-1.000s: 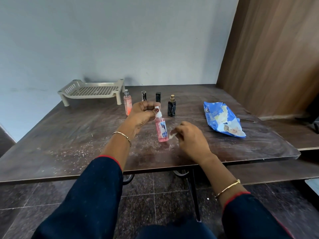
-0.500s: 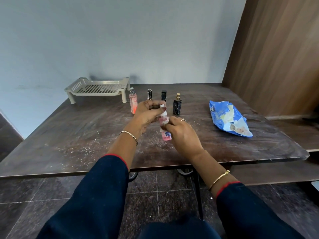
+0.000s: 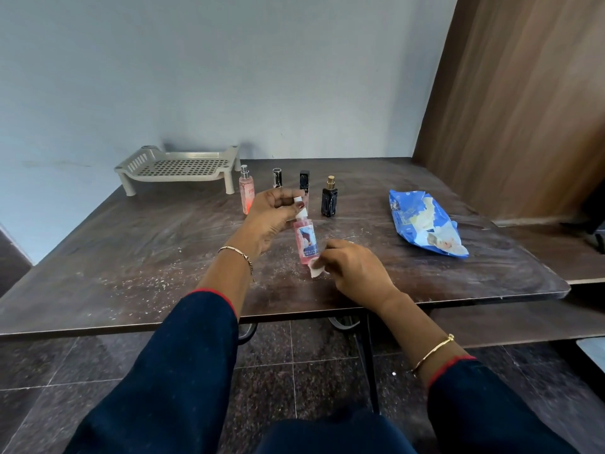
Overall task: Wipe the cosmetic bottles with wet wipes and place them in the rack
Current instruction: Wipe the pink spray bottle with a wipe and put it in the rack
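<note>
The pink bottle (image 3: 306, 242) stands nearly upright over the middle of the counter (image 3: 131, 257), its top leaning slightly left. Its base is hidden, so I cannot tell whether it touches the surface. The left grip (image 3: 273, 216) pinches its white cap between curled fingertips and thumb. The right grip (image 3: 355, 268) is curled round a small white wipe (image 3: 317, 270), pressing it against the bottle's lower end.

Behind them a row runs across the counter: a tall bottle (image 3: 246, 193) of pink liquid, a clear-capped bottle (image 3: 277, 178), a black-capped bottle (image 3: 304, 181) and a dark bottle (image 3: 329, 198) with a gold top. The middle two are partly hidden by the left grip. The rack (image 3: 178, 167) sits at the far left corner near the wall, its right leg just beside the tall bottle.

A wide bare stretch of counter lies to the left of the grips, out to the left edge. The front edge is near, just below the right wrist. A blue pack (image 3: 422, 224) lies well apart to the right, close to the right edge, with open surface between it and the bottles.

The counter is dark wood grain scattered with white specks. Behind it rises a pale blue wall (image 3: 229, 77), with a brown wood panel (image 3: 523, 109) at right and a dark tiled floor (image 3: 49, 388) below.
</note>
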The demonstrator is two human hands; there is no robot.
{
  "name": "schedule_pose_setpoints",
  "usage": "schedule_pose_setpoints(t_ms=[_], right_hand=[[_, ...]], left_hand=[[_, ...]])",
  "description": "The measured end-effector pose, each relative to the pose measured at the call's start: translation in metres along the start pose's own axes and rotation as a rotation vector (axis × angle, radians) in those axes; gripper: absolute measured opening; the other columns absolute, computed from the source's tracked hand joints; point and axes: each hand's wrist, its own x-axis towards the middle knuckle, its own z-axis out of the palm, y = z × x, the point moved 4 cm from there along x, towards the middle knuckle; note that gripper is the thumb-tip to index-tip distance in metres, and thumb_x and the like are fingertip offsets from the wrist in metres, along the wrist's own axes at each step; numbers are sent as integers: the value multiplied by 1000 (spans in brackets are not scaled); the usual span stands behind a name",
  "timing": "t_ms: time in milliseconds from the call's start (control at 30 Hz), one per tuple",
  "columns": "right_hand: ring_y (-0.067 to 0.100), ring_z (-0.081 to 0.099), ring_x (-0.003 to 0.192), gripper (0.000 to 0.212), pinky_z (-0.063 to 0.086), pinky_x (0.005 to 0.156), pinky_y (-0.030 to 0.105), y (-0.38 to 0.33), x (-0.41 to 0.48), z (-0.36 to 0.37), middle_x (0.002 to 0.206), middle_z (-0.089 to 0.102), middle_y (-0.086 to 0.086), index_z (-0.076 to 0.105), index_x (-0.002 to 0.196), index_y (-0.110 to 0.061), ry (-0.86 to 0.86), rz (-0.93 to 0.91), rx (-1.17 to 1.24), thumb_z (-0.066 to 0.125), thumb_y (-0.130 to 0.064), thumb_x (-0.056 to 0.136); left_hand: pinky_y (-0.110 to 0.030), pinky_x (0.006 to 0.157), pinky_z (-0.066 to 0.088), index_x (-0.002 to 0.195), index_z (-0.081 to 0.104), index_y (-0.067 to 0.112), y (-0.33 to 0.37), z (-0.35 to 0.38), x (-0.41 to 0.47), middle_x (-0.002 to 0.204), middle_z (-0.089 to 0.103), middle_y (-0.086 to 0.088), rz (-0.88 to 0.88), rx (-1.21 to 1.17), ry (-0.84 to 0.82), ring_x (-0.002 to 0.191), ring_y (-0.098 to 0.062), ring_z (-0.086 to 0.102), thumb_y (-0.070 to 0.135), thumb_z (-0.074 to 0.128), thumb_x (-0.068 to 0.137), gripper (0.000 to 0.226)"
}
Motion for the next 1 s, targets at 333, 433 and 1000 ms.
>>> schedule_pose_setpoints(t_ms=[333, 433, 1000], right_hand=[[22, 57, 83, 21, 47, 67, 31, -17, 37, -21, 93, 60, 7, 72, 103, -10, 236, -12, -4, 63, -2, 86], [26, 62, 90, 20, 55, 79, 41, -25, 42, -9, 107, 62, 10, 72, 100, -7, 150, -80, -18, 65, 1, 84], [14, 62, 84, 15, 55, 81, 30, -1, 28, 7, 92, 65, 3, 72, 92, -5, 308, 306, 393, 66, 4, 82]], left_hand=[[-24, 69, 58, 110, 66, 2, 1, -3, -3, 95, 70, -8, 25, -4, -20, 83, -13, 67, -5, 61, 86, 26], [-28, 73, 55, 105, 68, 3, 2, -1, -5, 92, 71, -8, 26, 20, 22, 84, -16, 66, -1, 64, 85, 21], [-33, 70, 56, 93, 67, 8, -2, -10, -9, 101, 70, -17, 65, -17, 108, 88, -24, 66, -1, 70, 80, 16]])
